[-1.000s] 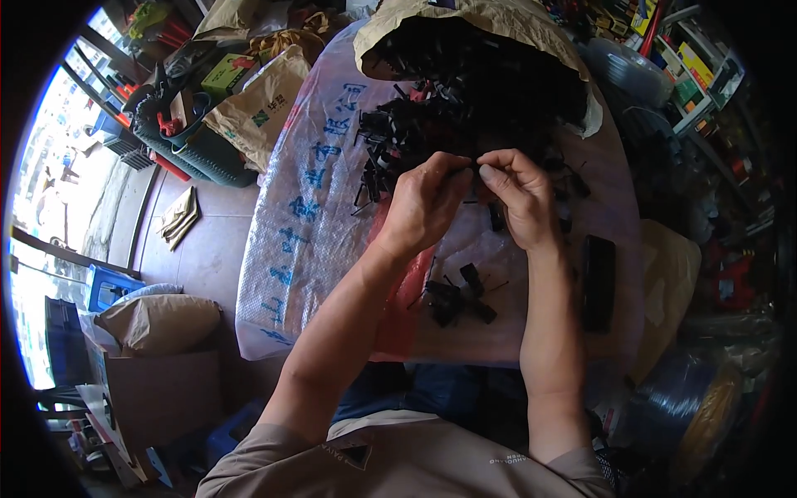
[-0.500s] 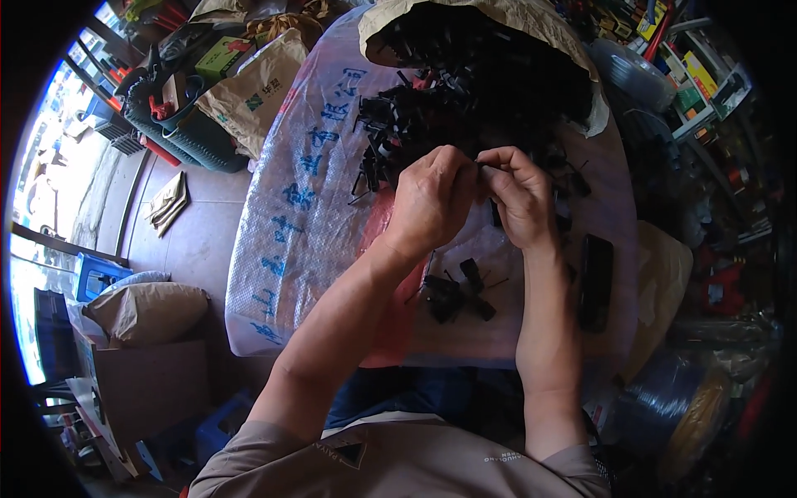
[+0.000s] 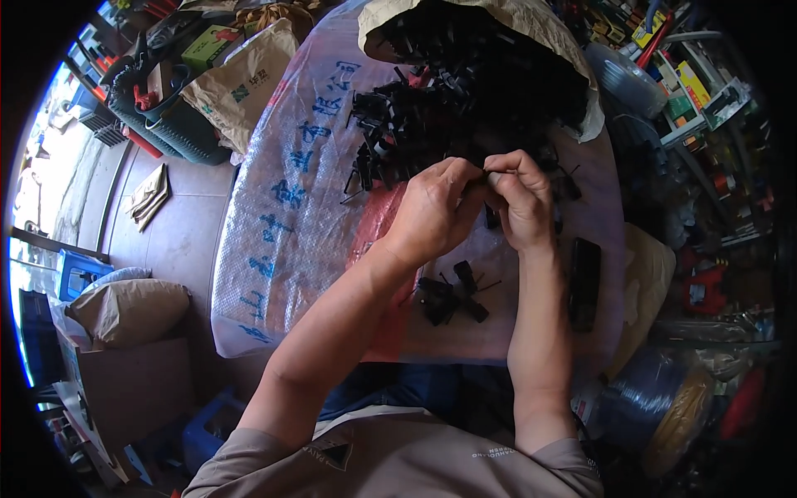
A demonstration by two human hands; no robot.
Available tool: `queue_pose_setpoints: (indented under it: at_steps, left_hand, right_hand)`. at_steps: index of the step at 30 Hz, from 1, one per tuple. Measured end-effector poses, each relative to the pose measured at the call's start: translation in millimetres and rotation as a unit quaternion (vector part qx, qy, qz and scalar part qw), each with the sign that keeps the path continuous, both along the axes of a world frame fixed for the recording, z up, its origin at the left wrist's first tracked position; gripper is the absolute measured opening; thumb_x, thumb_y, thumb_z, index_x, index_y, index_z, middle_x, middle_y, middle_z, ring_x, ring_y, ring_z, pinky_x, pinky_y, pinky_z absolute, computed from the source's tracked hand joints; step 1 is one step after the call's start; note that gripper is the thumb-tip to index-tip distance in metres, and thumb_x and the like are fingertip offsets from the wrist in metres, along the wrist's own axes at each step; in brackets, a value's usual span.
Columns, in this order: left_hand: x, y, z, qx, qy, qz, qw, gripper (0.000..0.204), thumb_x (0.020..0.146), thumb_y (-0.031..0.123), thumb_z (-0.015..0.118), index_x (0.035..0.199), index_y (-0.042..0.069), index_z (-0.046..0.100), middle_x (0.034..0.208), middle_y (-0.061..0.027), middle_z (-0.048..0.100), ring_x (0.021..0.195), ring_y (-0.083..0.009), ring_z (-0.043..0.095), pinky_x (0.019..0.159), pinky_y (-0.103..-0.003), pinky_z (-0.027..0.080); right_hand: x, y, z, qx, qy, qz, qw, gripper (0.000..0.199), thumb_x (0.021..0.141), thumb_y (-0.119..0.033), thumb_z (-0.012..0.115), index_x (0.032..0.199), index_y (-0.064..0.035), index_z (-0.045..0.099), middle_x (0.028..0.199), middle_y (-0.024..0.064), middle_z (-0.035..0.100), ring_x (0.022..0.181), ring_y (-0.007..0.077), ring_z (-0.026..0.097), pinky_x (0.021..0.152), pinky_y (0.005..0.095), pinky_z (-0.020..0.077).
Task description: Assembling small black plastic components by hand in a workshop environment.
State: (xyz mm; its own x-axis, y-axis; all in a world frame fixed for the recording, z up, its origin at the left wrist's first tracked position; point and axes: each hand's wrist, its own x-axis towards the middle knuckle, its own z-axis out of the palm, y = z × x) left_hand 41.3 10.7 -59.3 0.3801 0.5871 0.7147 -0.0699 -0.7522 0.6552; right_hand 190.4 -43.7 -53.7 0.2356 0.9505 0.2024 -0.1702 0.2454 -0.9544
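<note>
1. Small black part (image 3: 487,176), centre-right of the frame, is pinched between both hands; its long axis cannot be told.
2. Left hand (image 3: 436,212) and right hand (image 3: 523,199) meet there, fingertips closed on it.
3. Black pile (image 3: 465,91) lies just above; smaller cluster (image 3: 452,299) below; plastic sheet (image 3: 282,224) underneath.

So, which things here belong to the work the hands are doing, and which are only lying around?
In the work:
- left hand and right hand, pinching a small black part between them
- heap of black parts spilling from the sack
- small cluster of black parts

Lying about:
- black oblong case
- green crate
- brown paper bag
- coil of clear tubing
</note>
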Motion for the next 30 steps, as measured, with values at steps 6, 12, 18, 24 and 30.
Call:
queue_pose_setpoints:
  at_steps: [6,12,18,24,30]
  left_hand:
    - [-10,4,12,-0.512,-0.121,-0.229,0.819,0.012,0.092,0.006,0.053,0.102,-0.001,0.058,0.078,-0.0041,0.059,0.060,-0.0104,0.052,0.055,-0.025,0.042]
    - [-14,9,17,-0.470,-0.020,-0.253,0.845,0.025,0.091,0.011,0.059,0.113,-0.001,0.060,0.086,-0.0072,0.064,0.069,-0.0117,0.058,0.062,-0.025,0.047]
    - [-15,4,14,-0.317,0.073,-0.183,0.928,0.034,0.084,0.012,0.063,0.112,-0.007,0.058,0.087,-0.0106,0.066,0.074,-0.0137,0.063,0.067,-0.027,0.053]
    - [-17,4,16,-0.318,0.153,-0.150,0.924,0.034,0.081,0.011,0.062,0.108,-0.009,0.058,0.084,-0.0122,0.066,0.070,-0.0144,0.064,0.065,-0.028,0.054]
    - [-23,29,4,-0.516,-0.065,-0.219,0.826,0.030,0.088,0.009,0.048,0.115,-0.001,0.054,0.083,-0.0161,0.067,0.066,-0.0249,0.068,0.062,-0.032,0.057]
  right_hand:
    - [-1,-9,17,-0.058,-0.020,0.012,0.998,0.017,0.088,-0.011,0.064,0.104,-0.0031,0.063,0.074,-0.0033,0.058,0.061,0.0029,0.047,0.055,0.0179,0.0367]
    - [8,-13,24,-0.075,-0.111,0.035,0.990,0.014,0.091,-0.014,0.063,0.097,-0.0023,0.062,0.072,-0.0015,0.060,0.056,0.0031,0.048,0.051,0.0174,0.0375]
    - [6,-20,32,-0.114,-0.171,0.066,0.976,0.010,0.092,-0.010,0.058,0.095,-0.0016,0.062,0.068,-0.0010,0.059,0.055,0.0035,0.052,0.050,0.0185,0.0425]
    - [1,-20,32,-0.132,-0.208,0.085,0.965,0.007,0.090,-0.007,0.059,0.092,-0.0001,0.060,0.069,-0.0005,0.059,0.056,0.0040,0.052,0.049,0.0194,0.0416]
    - [2,-24,35,-0.252,-0.585,-0.100,0.764,0.034,0.076,-0.025,0.074,0.097,-0.0027,0.060,0.075,0.0110,0.066,0.071,0.0252,0.066,0.064,0.0366,0.0501]
